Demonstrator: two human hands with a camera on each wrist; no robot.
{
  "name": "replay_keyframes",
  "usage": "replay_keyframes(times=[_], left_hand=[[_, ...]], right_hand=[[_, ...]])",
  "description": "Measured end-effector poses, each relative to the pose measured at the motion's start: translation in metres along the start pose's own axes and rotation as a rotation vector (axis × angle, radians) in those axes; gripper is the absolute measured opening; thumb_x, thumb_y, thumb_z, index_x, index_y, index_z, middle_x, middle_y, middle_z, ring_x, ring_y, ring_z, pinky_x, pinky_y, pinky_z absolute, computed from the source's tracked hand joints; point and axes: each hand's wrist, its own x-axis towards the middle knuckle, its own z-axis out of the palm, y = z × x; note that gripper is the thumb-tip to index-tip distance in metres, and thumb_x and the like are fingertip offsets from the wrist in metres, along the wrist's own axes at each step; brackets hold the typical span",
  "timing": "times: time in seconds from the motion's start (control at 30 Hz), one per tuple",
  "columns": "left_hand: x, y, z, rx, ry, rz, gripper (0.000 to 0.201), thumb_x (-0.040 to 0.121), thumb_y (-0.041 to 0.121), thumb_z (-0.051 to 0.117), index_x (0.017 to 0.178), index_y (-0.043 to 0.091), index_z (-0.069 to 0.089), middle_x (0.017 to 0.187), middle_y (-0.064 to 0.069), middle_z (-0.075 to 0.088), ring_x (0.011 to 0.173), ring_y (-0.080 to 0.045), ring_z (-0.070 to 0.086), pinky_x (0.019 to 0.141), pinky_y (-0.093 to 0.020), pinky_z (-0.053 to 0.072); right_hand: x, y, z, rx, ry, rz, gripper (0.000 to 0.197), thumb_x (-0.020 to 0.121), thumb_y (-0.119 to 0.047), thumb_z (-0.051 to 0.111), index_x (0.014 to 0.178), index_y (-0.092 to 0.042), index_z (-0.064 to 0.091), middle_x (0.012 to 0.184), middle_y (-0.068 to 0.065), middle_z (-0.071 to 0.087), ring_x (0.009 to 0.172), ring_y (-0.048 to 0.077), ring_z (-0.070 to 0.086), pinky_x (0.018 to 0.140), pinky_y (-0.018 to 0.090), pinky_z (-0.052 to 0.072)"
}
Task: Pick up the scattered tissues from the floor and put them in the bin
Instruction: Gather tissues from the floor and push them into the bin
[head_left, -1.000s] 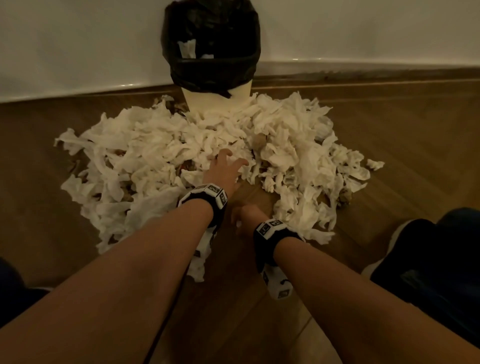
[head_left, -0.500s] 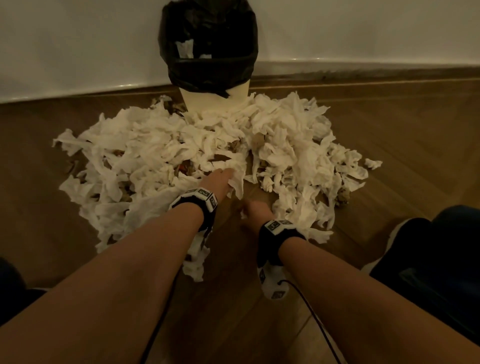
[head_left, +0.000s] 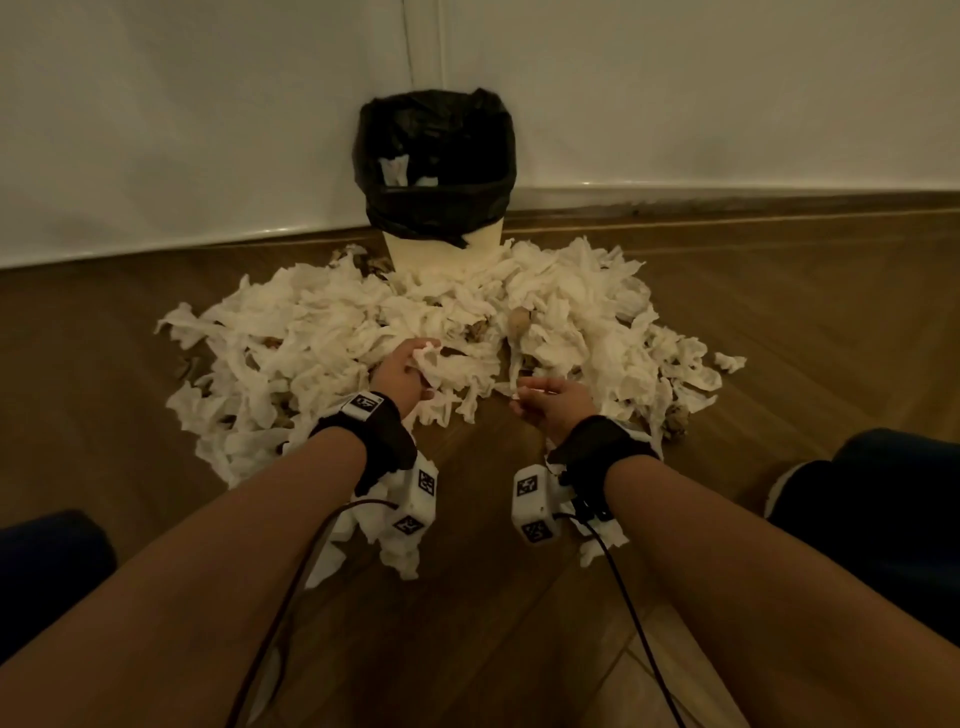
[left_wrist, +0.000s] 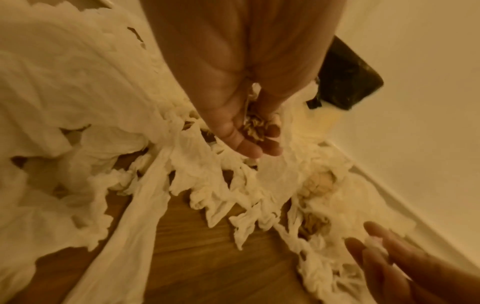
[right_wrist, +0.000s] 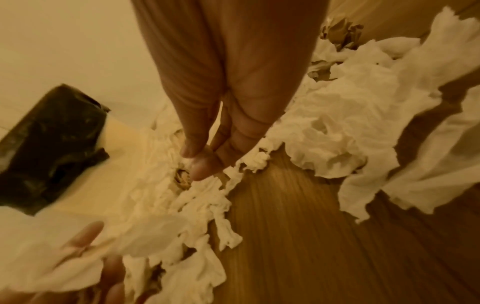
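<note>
You are in what looks like a room of a home, with a wooden plank floor (head_left: 779, 322), a plain pale wall (head_left: 182, 130) and a small bin (head_left: 441, 249) lined with a black bag (head_left: 431, 208) standing against it.

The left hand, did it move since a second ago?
Yes. The left hand has pulled back from the bin toward the pile's near edge, now gripping tissues.

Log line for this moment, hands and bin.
left hand: grips tissues | right hand: pinches small tissue scrap | bin: upright behind pile, few tissues inside
</note>
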Motion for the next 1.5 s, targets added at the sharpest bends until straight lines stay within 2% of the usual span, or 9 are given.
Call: replay_keyframes(times=[0.1,0.17,0.33,0.4,0.5,0.7,0.83,1.1,1.5], left_hand=[[-0.005,0.017,-0.002,-0.110,0.046,-0.070,0.039,0.095,-0.008,0.030,0.130,-0.004,0.044,0.098,-0.019,0.056,0.060,-0.019,0.053,0.043,-0.020,0.046],[-0.004,0.025,-0.005,-0.164,0.047,-0.127,0.041,0.095,-0.001,0.034,0.135,-0.005,0.036,0.087,-0.019,0.054,0.053,-0.019,0.046,0.047,-0.027,0.041],[-0.011,0.043,-0.018,0.094,0.020,-0.052,0.086,0.084,0.041,0.066,0.148,0.010,0.019,0.141,-0.010,0.041,0.107,-0.029,0.056,0.083,-0.037,0.050],[-0.012,0.047,-0.023,0.285,0.050,0.042,0.071,0.087,0.027,0.064,0.144,0.007,0.026,0.143,-0.013,0.040,0.116,-0.031,0.052,0.093,-0.042,0.049],[-0.014,0.058,-0.029,0.260,0.028,0.078,0.037,0.097,0.014,0.046,0.132,0.004,0.037,0.132,-0.019,0.048,0.103,-0.034,0.060,0.077,-0.039,0.054],[-0.010,0.095,-0.038,0.315,0.074,0.140,0.038,0.101,0.019,0.035,0.132,-0.002,0.042,0.130,-0.022,0.050,0.114,-0.036,0.054,0.092,-0.038,0.047],[0.004,0.123,-0.045,0.310,0.102,0.199,0.039,0.101,0.015,0.035,0.137,0.002,0.039,0.135,-0.020,0.047,0.120,-0.035,0.049,0.100,-0.039,0.042],[0.039,0.186,-0.059,0.382,0.194,0.378,0.029,0.090,0.000,0.041,0.114,0.009,0.054,0.120,-0.014,0.056,0.110,-0.033,0.053,0.087,-0.031,0.042],[0.108,0.255,-0.045,-0.135,0.216,0.147,0.067,0.086,-0.006,0.043,0.147,0.008,0.020,0.148,-0.014,0.013,0.134,-0.033,0.026,0.110,-0.036,0.032]], right_hand=[[-0.008,-0.015,0.005,0.089,-0.027,-0.028,0.027,0.090,0.011,0.049,0.116,0.016,0.055,0.079,0.013,0.058,0.058,0.019,0.061,0.054,0.019,0.056],[-0.012,-0.023,0.008,0.116,-0.038,-0.044,0.028,0.089,0.012,0.050,0.116,0.017,0.055,0.079,0.013,0.059,0.054,0.016,0.063,0.052,0.018,0.056],[-0.024,-0.047,0.015,0.116,-0.098,-0.078,0.029,0.089,0.012,0.050,0.117,0.019,0.053,0.083,0.017,0.061,0.065,0.020,0.069,0.057,0.017,0.056],[-0.029,-0.061,0.018,0.110,-0.120,-0.092,0.029,0.091,0.011,0.048,0.119,0.018,0.051,0.099,0.024,0.062,0.099,0.035,0.065,0.073,0.020,0.057],[-0.035,-0.084,0.026,0.102,-0.157,-0.120,0.032,0.093,0.007,0.046,0.123,0.017,0.049,0.126,0.032,0.052,0.121,0.038,0.052,0.096,0.029,0.045],[-0.037,-0.133,0.046,0.064,-0.163,-0.210,0.033,0.093,0.008,0.046,0.124,0.019,0.045,0.127,0.035,0.050,0.118,0.042,0.053,0.095,0.033,0.048],[-0.026,-0.166,0.061,0.080,-0.151,-0.295,0.031,0.091,0.011,0.047,0.121,0.021,0.047,0.098,0.025,0.060,0.096,0.038,0.059,0.086,0.030,0.050],[0.006,-0.222,0.090,-0.155,0.112,-0.552,0.008,0.088,-0.003,0.061,0.089,-0.006,0.069,0.068,0.004,0.063,0.059,0.012,0.058,0.058,0.023,0.051],[0.058,-0.265,0.121,-0.666,0.163,-0.700,0.024,0.090,-0.012,0.054,0.104,-0.007,0.072,0.108,0.013,0.070,0.101,0.028,0.064,0.094,0.036,0.050]])
